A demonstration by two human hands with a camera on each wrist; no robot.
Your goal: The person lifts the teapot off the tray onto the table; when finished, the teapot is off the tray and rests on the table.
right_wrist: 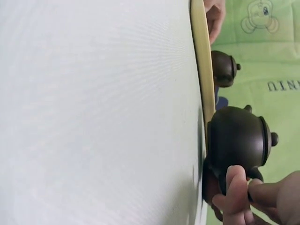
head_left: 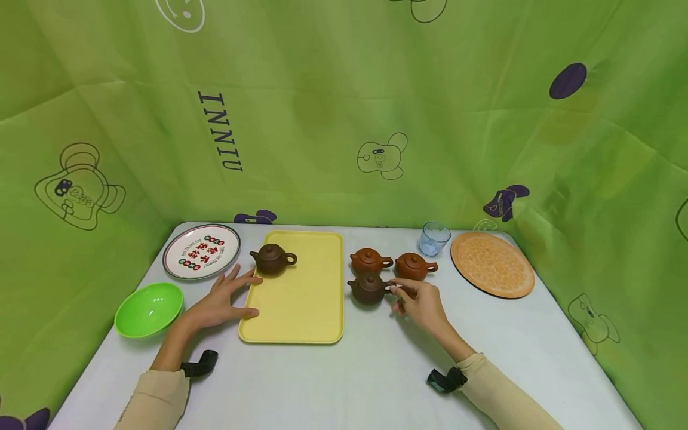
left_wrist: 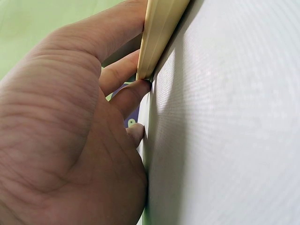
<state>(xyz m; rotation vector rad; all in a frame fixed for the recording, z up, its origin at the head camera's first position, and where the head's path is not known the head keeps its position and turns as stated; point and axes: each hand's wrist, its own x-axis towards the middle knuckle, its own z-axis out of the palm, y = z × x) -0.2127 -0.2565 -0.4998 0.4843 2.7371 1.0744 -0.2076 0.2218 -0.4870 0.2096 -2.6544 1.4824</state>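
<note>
My right hand (head_left: 421, 304) pinches the handle of a dark brown teapot (head_left: 368, 290), just right of the yellow tray (head_left: 301, 316). In the right wrist view, thumb and fingers meet at that handle, and the dark teapot (right_wrist: 236, 138) looks upright. On the tray's upper left stands another dark brown teapot (head_left: 272, 260), its spout past the left rim. My left hand (head_left: 217, 301) spreads its fingers along the tray's left edge; in the left wrist view they touch the tray's rim (left_wrist: 161, 33). Two reddish-brown teapots, one left (head_left: 368, 261) and one right (head_left: 412, 266), stand behind the held one.
At the back left lies a white plate (head_left: 174, 257) with red characters, a bright green bowl (head_left: 147, 310) in front of it. A clear bluish glass (head_left: 434, 239) and an orange round mat (head_left: 491, 264) are at the back right. Green cloth (head_left: 312, 119) encloses the table (head_left: 376, 382).
</note>
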